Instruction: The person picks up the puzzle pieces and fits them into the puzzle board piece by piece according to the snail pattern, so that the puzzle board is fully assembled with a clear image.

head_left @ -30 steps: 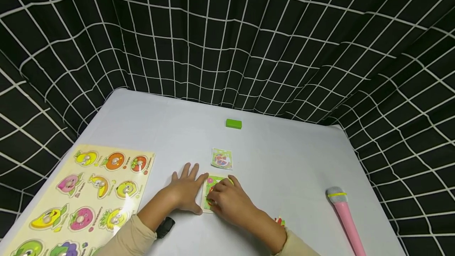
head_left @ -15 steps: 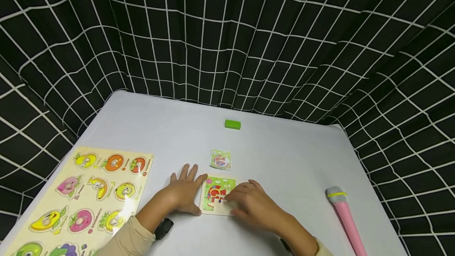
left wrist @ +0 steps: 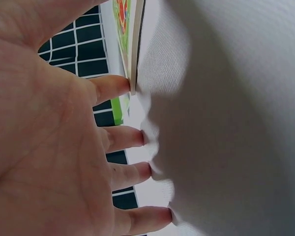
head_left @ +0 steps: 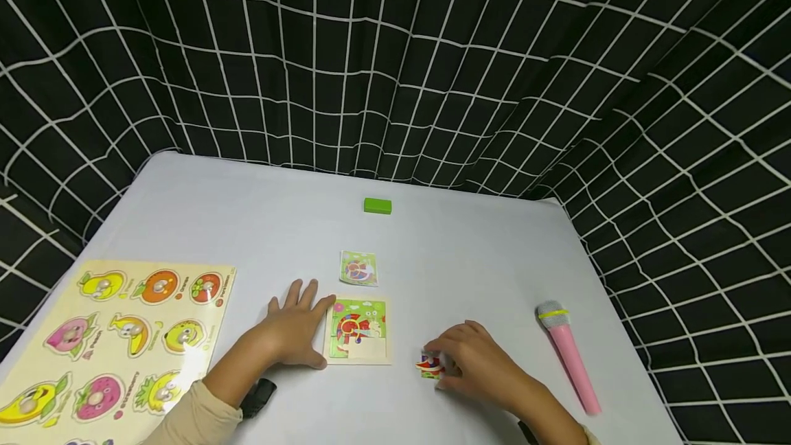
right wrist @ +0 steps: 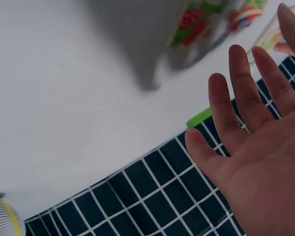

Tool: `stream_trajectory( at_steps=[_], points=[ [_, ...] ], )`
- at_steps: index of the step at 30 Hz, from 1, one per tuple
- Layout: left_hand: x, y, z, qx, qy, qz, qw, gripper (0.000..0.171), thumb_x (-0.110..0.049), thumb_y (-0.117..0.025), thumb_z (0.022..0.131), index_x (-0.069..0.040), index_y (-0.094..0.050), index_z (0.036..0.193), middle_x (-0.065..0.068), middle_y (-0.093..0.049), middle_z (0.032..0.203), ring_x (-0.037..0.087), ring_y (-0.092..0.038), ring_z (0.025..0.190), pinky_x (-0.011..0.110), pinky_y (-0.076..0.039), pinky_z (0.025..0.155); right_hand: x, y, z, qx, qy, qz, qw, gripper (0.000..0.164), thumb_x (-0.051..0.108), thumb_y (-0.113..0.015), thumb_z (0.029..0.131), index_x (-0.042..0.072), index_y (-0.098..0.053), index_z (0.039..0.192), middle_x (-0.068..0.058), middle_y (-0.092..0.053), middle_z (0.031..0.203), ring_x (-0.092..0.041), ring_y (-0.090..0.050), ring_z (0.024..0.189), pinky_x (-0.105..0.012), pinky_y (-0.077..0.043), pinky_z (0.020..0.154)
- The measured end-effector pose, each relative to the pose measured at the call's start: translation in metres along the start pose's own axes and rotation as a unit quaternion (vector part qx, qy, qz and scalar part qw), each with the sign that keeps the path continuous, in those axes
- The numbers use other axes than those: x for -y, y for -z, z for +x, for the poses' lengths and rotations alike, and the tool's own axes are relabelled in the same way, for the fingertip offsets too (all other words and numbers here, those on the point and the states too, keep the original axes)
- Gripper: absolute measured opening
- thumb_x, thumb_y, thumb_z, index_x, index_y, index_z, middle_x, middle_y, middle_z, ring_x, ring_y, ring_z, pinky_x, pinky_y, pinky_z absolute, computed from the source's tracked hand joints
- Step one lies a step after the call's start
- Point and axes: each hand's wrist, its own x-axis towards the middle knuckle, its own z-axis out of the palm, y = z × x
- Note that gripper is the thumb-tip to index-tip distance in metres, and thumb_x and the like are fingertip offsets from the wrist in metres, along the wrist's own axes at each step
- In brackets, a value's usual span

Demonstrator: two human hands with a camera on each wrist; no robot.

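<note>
A small square jigsaw puzzle (head_left: pixel 361 311) with a red and green picture lies in a pale wooden tray (head_left: pixel 388 335); its lower right corner shows bare wood. My left hand (head_left: pixel 293 328) is spread flat beside it, thumb and index fingertip at the tray's left edge. To the right of the tray, my right hand (head_left: pixel 478 366) hovers with loosely bent fingers over loose jigsaw pieces (head_left: pixel 429 364), partly hiding them. In the right wrist view its fingers are spread and grip nothing, with a jigsaw piece (right wrist: pixel 196 24) beyond the fingertips.
A printed picture card (head_left: pixel 358 268) lies behind the tray, and a green block (head_left: pixel 377 206) farther back. At the left is a large fruit peg board (head_left: pixel 142 335). A pink toy microphone (head_left: pixel 570 359) lies at the right. Black gridded curtains (head_left: pixel 346 74) surround the table.
My right hand has moved from over the puzzle out to the right, to the loose pieces, uncovering the puzzle. The left hand keeps its place at the tray. The head view has shifted slightly.
</note>
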Motion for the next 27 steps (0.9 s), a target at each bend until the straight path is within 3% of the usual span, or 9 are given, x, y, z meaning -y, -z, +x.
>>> stream_trajectory(
  at_steps=[14, 19, 27],
  points=[
    [0.0, -0.003, 0.002, 0.004, 0.004, -0.006, 1.0, 0.1, -0.035, -0.089, 0.062, -0.008, -0.041, 0.145, 0.03, -0.019, 0.156, 0.053, -0.008, 0.143, 0.079, -0.015, 0.1, 0.0, -0.023, -0.006, -0.047, 0.002, -0.054, 0.997, 0.03, 0.023, -0.082, 0.074, 0.019, -0.072, 0.102, 0.01, -0.065, 0.097, -0.014, -0.059, 0.101, -0.054, -0.039, 0.1],
    [0.001, -0.007, 0.005, 0.006, 0.004, -0.004, 1.0, 0.099, -0.035, -0.088, 0.063, -0.008, -0.041, 0.146, 0.029, -0.019, 0.156, 0.052, -0.008, 0.144, 0.078, -0.016, 0.101, -0.001, -0.024, -0.006, -0.045, -0.008, -0.047, 0.998, 0.027, 0.022, -0.082, 0.075, 0.021, -0.071, 0.099, 0.012, -0.065, 0.096, -0.013, -0.059, 0.099, -0.053, -0.038, 0.101],
    [0.003, -0.006, 0.004, 0.008, 0.014, 0.003, 0.9999, 0.101, -0.036, -0.088, 0.062, -0.008, -0.04, 0.146, 0.029, -0.018, 0.157, 0.052, -0.008, 0.144, 0.078, -0.016, 0.101, 0.005, -0.019, 0.004, -0.047, 0.018, -0.047, 0.998, 0.027, 0.022, -0.082, 0.076, 0.022, -0.071, 0.101, 0.013, -0.064, 0.095, -0.01, -0.058, 0.099, -0.051, -0.038, 0.102]
  ],
)
